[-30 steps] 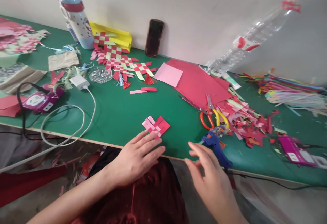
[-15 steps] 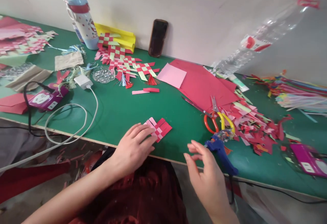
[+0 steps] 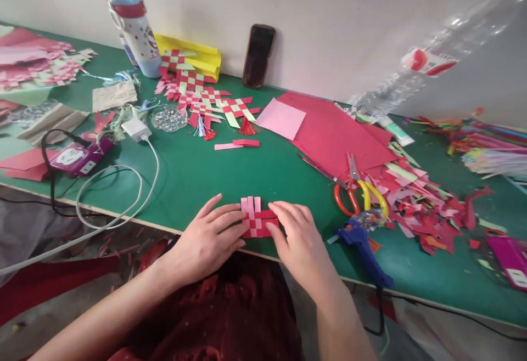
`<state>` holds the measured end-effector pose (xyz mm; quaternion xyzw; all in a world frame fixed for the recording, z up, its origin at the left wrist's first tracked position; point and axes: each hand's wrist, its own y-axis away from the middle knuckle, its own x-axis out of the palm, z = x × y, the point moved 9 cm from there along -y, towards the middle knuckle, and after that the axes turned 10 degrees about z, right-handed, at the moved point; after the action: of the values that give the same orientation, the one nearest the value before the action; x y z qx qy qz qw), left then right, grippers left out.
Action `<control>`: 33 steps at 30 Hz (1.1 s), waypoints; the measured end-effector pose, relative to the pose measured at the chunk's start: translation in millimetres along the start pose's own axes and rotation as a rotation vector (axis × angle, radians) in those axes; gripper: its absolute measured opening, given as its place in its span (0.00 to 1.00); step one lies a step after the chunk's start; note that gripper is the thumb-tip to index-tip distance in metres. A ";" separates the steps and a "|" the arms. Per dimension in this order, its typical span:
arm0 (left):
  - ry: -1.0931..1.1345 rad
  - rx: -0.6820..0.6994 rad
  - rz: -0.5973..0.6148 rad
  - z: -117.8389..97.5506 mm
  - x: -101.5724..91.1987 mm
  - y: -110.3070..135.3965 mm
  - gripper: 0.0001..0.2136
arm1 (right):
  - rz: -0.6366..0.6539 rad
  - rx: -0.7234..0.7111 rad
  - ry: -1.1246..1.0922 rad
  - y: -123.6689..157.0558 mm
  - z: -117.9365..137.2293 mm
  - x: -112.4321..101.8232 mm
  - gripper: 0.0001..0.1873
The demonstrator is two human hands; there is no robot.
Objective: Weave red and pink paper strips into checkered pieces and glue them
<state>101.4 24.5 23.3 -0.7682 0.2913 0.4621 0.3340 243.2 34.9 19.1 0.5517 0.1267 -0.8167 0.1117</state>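
A small woven square of red and pink paper strips (image 3: 256, 220) lies near the front edge of the green table (image 3: 197, 169). My left hand (image 3: 208, 240) rests beside it on the left, fingers stretched, fingertips touching its left edge. From the right, my right hand (image 3: 297, 240) lays its fingers against the weave's right side. Both hands lie flat on the table, pressing the piece between them.
A blue glue gun (image 3: 362, 243) and orange-yellow scissors (image 3: 357, 191) sit to the right by a heap of paper scraps (image 3: 415, 196). Red paper sheets (image 3: 333, 136), finished woven pieces (image 3: 201, 95), a bottle (image 3: 134, 26), a phone (image 3: 258, 55) and a white charger cable (image 3: 123, 185) lie beyond.
The right hand came in from the right to the weave. The woven piece turned from a diagonal to a square position and slid nearer the table edge.
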 end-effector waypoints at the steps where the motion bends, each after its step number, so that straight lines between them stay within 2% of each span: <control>1: 0.000 -0.016 -0.012 -1.3 0.3 1.1 0.10 | -0.004 0.023 0.008 4.2 1.1 0.0 0.13; 5: -0.023 -0.042 -0.011 -10.0 4.2 3.6 0.10 | 0.025 0.094 -0.002 21.4 5.3 4.0 0.04; 8: -0.047 -0.062 -0.008 -9.1 3.1 3.6 0.11 | 0.034 0.089 -0.048 28.8 5.9 4.1 0.09; 13: -0.088 -0.018 0.061 -9.0 10.7 0.2 0.15 | -0.156 0.041 0.034 28.9 4.6 -13.8 0.10; 17: -0.126 0.023 0.118 -12.4 21.2 -1.3 0.20 | -0.037 0.003 0.218 19.5 13.1 2.2 0.20; 20: -0.136 0.026 0.137 -12.0 24.6 -1.9 0.22 | 0.026 0.022 0.269 17.7 14.8 12.8 0.19; 24: -0.133 0.016 0.150 -10.2 26.2 -3.4 0.22 | 0.018 0.031 0.238 19.1 9.5 16.5 0.19; 30: -0.120 0.044 0.156 -14.3 25.7 4.6 0.20 | -0.190 0.069 0.035 27.2 -13.5 0.2 0.21; 33: -0.076 0.059 0.154 -17.0 24.3 12.0 0.17 | -0.217 0.051 -0.042 31.4 -14.7 -5.0 0.23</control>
<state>110.8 0.6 4.4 -0.7153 0.3503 0.5063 0.3306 267.9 10.3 15.9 0.5203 0.1625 -0.8383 0.0110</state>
